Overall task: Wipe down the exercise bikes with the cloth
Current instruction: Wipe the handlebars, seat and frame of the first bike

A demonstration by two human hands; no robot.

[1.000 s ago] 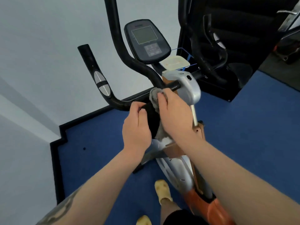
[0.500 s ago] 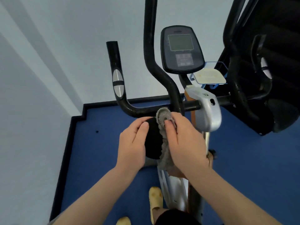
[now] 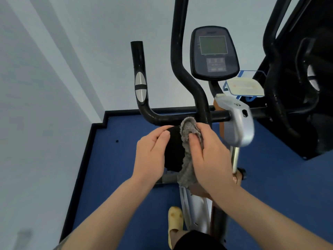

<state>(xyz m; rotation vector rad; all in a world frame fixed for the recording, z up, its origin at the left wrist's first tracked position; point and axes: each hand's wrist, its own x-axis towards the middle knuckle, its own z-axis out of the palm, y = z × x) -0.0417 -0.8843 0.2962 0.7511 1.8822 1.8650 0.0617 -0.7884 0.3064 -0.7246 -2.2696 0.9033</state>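
Right hand [image 3: 209, 156]: fingers curled, thumb and fingertips pinching a fuzzy grey cloth [image 3: 189, 141] and pressing it against the right side of a round black padded part [image 3: 173, 152] of the bike; cloth bunched above the fingers, its top edge just below the horizontal black handlebar tube [image 3: 180, 118], its lower end hanging down under the palm. Left hand [image 3: 151, 152]: fingers nearly straight, held together, laid flat on the left side of the same black padded part; not curled round it; thumb tip near the cloth, contact there cannot be told.

Landmark: the black padded part. Above it, the handlebar tube bends up on the left into a black upright grip with an oval silver sensor plate [image 3: 141, 87]; a second curved black bar [image 3: 182, 69] rises just right of that. Above and right, a dark oval console with a greenish screen [image 3: 214, 53]. Right of the pad, a silver-grey plastic housing [image 3: 237, 123] on a shiny metal post [image 3: 235, 159]; below it, the silver and orange bike frame [image 3: 196, 204]. Below the pad, a foot in a pale yellow foam clog [image 3: 174, 224] on blue carpet [image 3: 111, 177]; black skirting [image 3: 84, 159] edges the carpet on the left against a pale wall [image 3: 54, 87]. Far right, a second black machine [image 3: 306, 69].
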